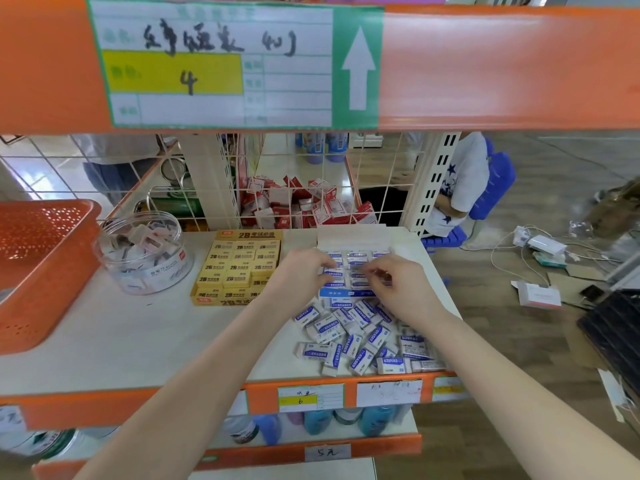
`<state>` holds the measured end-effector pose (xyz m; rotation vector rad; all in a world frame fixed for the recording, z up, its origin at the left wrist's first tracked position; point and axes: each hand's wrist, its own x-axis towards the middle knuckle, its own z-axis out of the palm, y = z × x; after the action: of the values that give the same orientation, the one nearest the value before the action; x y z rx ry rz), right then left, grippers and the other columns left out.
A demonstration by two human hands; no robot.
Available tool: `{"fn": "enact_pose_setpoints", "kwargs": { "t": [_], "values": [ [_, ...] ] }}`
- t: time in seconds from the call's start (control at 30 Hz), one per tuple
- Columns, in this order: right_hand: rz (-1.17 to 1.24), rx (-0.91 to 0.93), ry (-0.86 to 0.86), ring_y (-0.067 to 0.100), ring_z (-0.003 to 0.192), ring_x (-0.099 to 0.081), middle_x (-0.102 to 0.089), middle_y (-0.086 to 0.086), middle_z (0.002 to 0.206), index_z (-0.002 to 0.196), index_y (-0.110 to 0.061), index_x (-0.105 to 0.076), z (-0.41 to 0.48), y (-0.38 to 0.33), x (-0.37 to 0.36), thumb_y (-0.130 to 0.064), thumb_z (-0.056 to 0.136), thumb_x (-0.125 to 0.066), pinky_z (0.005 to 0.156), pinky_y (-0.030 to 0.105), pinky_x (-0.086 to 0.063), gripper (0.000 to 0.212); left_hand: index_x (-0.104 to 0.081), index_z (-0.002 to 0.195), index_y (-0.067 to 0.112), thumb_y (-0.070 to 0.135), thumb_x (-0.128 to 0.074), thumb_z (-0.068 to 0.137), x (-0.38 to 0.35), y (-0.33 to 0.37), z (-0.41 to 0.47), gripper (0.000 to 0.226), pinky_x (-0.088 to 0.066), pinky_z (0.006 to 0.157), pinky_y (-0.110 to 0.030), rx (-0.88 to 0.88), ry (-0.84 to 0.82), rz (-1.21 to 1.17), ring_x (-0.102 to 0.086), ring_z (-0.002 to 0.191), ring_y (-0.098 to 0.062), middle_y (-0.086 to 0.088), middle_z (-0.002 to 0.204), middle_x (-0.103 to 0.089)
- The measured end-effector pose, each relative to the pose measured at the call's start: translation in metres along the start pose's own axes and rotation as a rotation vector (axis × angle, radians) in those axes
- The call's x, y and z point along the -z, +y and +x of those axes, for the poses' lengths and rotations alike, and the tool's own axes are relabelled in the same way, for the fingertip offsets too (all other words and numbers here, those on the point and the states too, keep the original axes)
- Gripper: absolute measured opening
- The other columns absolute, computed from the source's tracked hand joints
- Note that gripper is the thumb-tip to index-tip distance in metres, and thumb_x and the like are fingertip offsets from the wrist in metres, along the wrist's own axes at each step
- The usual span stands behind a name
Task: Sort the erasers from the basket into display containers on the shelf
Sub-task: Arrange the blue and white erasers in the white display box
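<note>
closest to us, a pile of loose erasers (pixel 360 337) lies on the white shelf (pixel 138 341), just in front of the blue and white box (pixel 349 271). each one has a sleeve that says "eraser" in blue. they look small, light and a bit soft, so a pinch on the two long sides should hold one well. the shiny wrap may be a little slippery.

just past the pile, both hands are over the box. the left hand (pixel 304 271) has its fingers curled down on the rows inside. the right hand (pixel 398 282) has its fingertips pinched together, on what i cannot tell.

beside it, a yellow box (pixel 239 268) says "2b". further left is a clear tub (pixel 145 251), then an orange basket (pixel 38 265).

up top, a big sign (pixel 221 64) says "4".
</note>
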<state>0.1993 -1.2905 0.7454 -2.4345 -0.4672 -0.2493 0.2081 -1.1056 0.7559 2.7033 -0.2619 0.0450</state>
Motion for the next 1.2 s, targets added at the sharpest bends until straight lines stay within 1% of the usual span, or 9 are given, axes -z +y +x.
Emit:
{"fn": "enact_pose_setpoints", "kwargs": {
  "t": [0.17, 0.33, 0.43, 0.53, 0.63, 0.73, 0.87, 1.0, 1.2],
  "values": [
    [-0.097, 0.055, 0.065, 0.026, 0.087, -0.063, -0.070, 0.011, 0.091, 0.098, -0.004, -0.071, -0.012, 0.010, -0.008, -0.010, 0.091, -0.056, 0.079, 0.035, -0.050, 0.017, -0.062, 0.119, 0.015, 0.016, -0.054, 0.095, -0.003, 0.007, 0.007, 0.026, -0.050, 0.085, -0.030, 0.049, -0.013, 0.080, -0.060, 0.101, -0.019, -0.003, 0.122, -0.060],
    [-0.103, 0.058, 0.083, 0.026, 0.084, -0.062, -0.069, 0.010, 0.088, 0.096, -0.005, -0.070, -0.008, 0.012, -0.011, -0.012, 0.091, -0.056, 0.076, 0.037, -0.051, 0.017, -0.068, 0.103, 0.020, 0.010, -0.054, 0.093, -0.015, 0.005, 0.007, 0.019, -0.046, 0.076, -0.027, 0.079, 0.061, 0.042, -0.057, 0.088, -0.018, 0.001, 0.105, -0.060],
    [-0.113, 0.059, 0.090, 0.025, 0.083, -0.062, -0.069, 0.009, 0.087, 0.094, -0.005, -0.070, -0.009, 0.014, -0.013, -0.013, 0.091, -0.056, 0.074, 0.035, -0.050, 0.016, -0.047, 0.075, 0.026, -0.001, -0.054, 0.086, -0.017, 0.002, 0.012, 0.030, -0.036, 0.064, -0.026, 0.097, 0.036, 0.066, -0.039, 0.071, -0.018, 0.002, 0.081, -0.041],
    [-0.119, 0.062, 0.086, 0.024, 0.083, -0.062, -0.069, 0.008, 0.086, 0.093, -0.006, -0.071, -0.008, 0.016, -0.014, -0.014, 0.090, -0.057, 0.073, 0.032, -0.049, 0.016, -0.042, 0.072, 0.025, -0.001, -0.049, 0.089, -0.015, 0.003, 0.015, 0.032, -0.035, 0.067, -0.026, 0.099, -0.049, 0.094, -0.037, 0.074, -0.018, 0.003, 0.084, -0.038],
    [-0.113, 0.076, 0.069, 0.022, 0.084, -0.061, -0.069, 0.007, 0.087, 0.094, -0.007, -0.071, -0.008, 0.014, -0.013, -0.015, 0.091, -0.058, 0.075, 0.031, -0.049, 0.016, -0.069, 0.092, 0.021, 0.006, -0.050, 0.094, -0.008, 0.000, 0.002, 0.024, -0.039, 0.085, -0.020, 0.002, 0.020, -0.025, -0.056, 0.096, -0.016, -0.001, 0.100, -0.062],
    [-0.158, 0.119, 0.036, 0.024, 0.087, -0.062, -0.068, 0.007, 0.089, 0.095, -0.007, -0.071, -0.009, 0.013, -0.011, -0.015, 0.091, -0.058, 0.077, 0.031, -0.049, 0.015, -0.067, 0.114, 0.022, 0.017, -0.052, 0.095, 0.010, 0.000, -0.019, 0.026, -0.028, 0.091, -0.012, -0.017, 0.030, -0.147, -0.052, 0.114, -0.006, 0.010, 0.124, -0.059],
    [-0.254, 0.214, 0.029, 0.028, 0.085, -0.064, -0.069, 0.007, 0.092, 0.095, -0.008, -0.071, -0.008, 0.006, -0.008, -0.009, 0.085, -0.064, 0.075, 0.033, -0.052, 0.012, -0.063, 0.119, 0.028, 0.029, -0.057, 0.092, 0.033, -0.003, -0.047, 0.027, -0.039, 0.083, -0.013, 0.015, -0.087, -0.191, -0.054, 0.098, 0.000, 0.015, 0.113, -0.061],
    [-0.113, 0.206, 0.009, 0.017, 0.092, -0.061, -0.068, 0.001, 0.099, 0.102, -0.013, -0.072, -0.013, -0.014, -0.001, -0.008, 0.084, -0.064, 0.083, 0.024, -0.045, 0.020, -0.059, 0.125, 0.025, 0.039, -0.065, 0.085, 0.030, 0.001, -0.070, 0.042, -0.042, 0.082, -0.014, 0.056, -0.279, -0.177, -0.056, 0.098, -0.004, 0.008, 0.113, -0.063],
    [-0.137, 0.175, -0.362, 0.011, 0.104, -0.052, -0.056, -0.005, 0.113, 0.118, -0.021, -0.064, -0.023, -0.030, -0.003, -0.032, 0.089, -0.060, 0.093, 0.025, -0.041, 0.032, -0.064, 0.117, 0.021, 0.030, -0.068, 0.085, 0.013, 0.007, -0.075, 0.034, -0.034, 0.062, -0.008, 0.066, -0.167, -0.162, -0.051, 0.087, -0.004, 0.012, 0.096, -0.056]
  ]
}}
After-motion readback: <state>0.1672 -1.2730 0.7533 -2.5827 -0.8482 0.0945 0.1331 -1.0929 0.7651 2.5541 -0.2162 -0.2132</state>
